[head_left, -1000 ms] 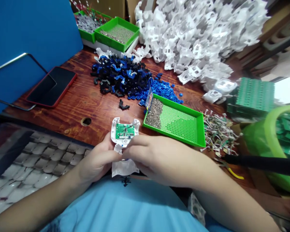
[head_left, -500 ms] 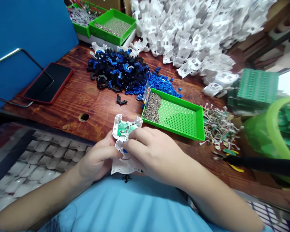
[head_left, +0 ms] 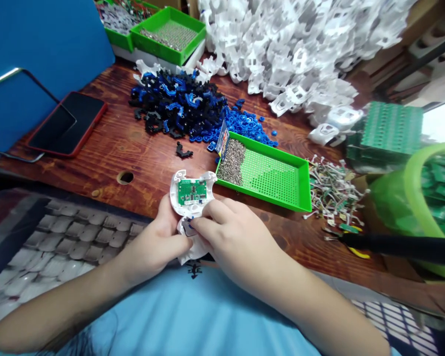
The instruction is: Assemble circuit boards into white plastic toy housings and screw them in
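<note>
A white plastic shell (head_left: 175,201) is gripped by my left hand (head_left: 154,242), whose thumb presses along its lower part. Inside the shell's upper half lies a green circuit board (head_left: 186,191) with small components facing up. My right hand (head_left: 233,237) is closed over the lower half, its fingertips pinching a small blue piece (head_left: 191,219) against the white plastic. Those fingers hide part of the shell. A green perforated tray (head_left: 274,178) with a heap of small metal screws (head_left: 233,163) at its left end stands just beyond my right hand.
Black and blue plastic parts (head_left: 178,104) and small blue pieces (head_left: 246,126) are heaped behind the tray. White shells (head_left: 292,54) pile up at the back. Wired connectors (head_left: 335,193) and a green bucket (head_left: 396,193) are at right, a phone (head_left: 68,123) at left.
The shell has tilted so its circuit board shows more fully. My right fingers have shifted off the board toward the lower half. The view has moved slightly.
</note>
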A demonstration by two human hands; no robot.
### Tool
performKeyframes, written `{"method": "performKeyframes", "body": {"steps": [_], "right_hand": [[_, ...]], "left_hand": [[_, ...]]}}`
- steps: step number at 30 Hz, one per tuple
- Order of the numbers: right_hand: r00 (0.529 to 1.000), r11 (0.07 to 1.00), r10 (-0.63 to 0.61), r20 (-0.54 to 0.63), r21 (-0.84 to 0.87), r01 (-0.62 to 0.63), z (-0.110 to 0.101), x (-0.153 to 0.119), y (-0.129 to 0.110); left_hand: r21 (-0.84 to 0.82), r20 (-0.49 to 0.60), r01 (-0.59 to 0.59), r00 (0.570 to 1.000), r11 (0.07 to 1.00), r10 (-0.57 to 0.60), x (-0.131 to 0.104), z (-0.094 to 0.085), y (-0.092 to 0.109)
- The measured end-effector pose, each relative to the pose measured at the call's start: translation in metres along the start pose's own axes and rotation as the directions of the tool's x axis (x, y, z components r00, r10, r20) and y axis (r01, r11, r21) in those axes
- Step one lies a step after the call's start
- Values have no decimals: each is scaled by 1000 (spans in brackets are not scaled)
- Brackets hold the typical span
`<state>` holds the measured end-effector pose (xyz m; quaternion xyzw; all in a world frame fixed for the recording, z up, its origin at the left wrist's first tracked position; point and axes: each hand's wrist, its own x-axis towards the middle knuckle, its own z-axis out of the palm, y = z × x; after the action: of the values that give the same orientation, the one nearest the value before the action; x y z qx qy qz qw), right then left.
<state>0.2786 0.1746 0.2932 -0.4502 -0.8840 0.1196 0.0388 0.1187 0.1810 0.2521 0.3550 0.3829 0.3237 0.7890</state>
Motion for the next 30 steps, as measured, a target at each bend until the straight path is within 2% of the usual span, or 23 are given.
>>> {"method": "performKeyframes", "body": {"steps": [5, 12, 14, 17, 24, 30], "right_hand": [[996, 1000, -28, -83, 4, 29, 7, -4, 0], [955, 990, 50, -293, 138, -9, 22, -7, 7], [943, 995, 74, -324, 82, -50, 23, -7, 5], [955, 995, 74, -289, -39, -89, 22, -7, 0], [970, 985, -36, -240, -173, -6, 20, 0, -5], [928, 941, -237, -287, -305, 146, 26, 2, -3]], "left_hand": [[9, 6, -3, 1000, 1000, 3, -1, 3, -1], [-233, 19, -17, 1000, 972, 22, -2, 5, -9], [-238, 11, -35, 999, 971, 39, -1, 4, -12], [-199, 6, -58, 998, 978, 61, -1, 3, -13], [-67, 7, -35, 999, 997, 35, -3, 4, -5], [-10, -6, 26, 1000, 1000, -26, -7, -2, 0]]}}
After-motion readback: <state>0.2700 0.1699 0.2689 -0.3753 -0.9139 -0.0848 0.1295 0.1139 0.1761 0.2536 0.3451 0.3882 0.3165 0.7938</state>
